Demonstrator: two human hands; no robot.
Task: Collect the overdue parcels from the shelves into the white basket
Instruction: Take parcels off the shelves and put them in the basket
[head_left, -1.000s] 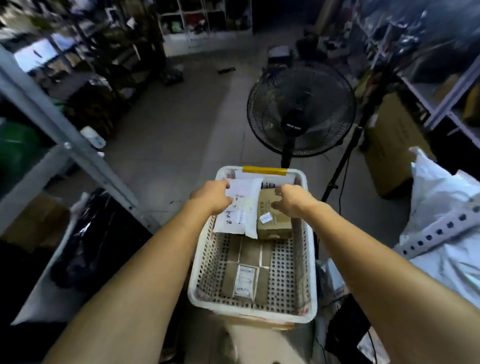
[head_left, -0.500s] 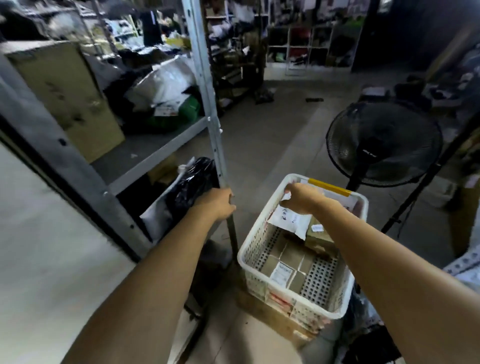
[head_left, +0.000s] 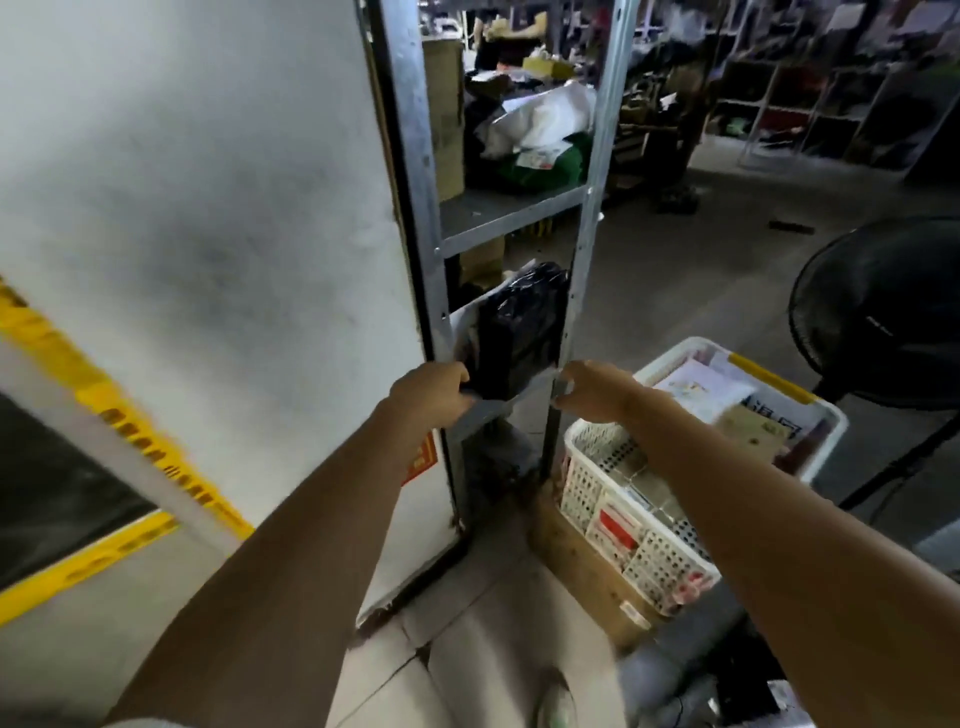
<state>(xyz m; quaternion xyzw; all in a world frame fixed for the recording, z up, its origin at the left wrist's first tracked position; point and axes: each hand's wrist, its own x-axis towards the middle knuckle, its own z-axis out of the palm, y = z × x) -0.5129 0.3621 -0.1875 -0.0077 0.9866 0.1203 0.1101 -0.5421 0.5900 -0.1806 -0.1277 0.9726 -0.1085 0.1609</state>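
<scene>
A parcel wrapped in black plastic (head_left: 519, 332) leans on the lower level of the grey metal shelf (head_left: 498, 213), with a white bag edge under it. My left hand (head_left: 431, 395) has its fingers curled on the parcel's near left corner. My right hand (head_left: 597, 392) hovers with fingers apart by the shelf post, close to the parcel's white right corner. The white basket (head_left: 597, 467) stands to the right on a cardboard box. It holds a white envelope (head_left: 701, 387), a brown box (head_left: 753, 436) and flat brown parcels lower down.
A white wall panel (head_left: 208, 208) fills the left. The upper shelf level carries white and green bags (head_left: 540, 124) and a cardboard box (head_left: 447, 119). A black floor fan (head_left: 883, 312) stands right of the basket. More shelving lines the far aisle.
The view has swung left from the basket to the shelf. My right hand let go of the white envelope in the basket and came over. My left hand reached the black parcel.
</scene>
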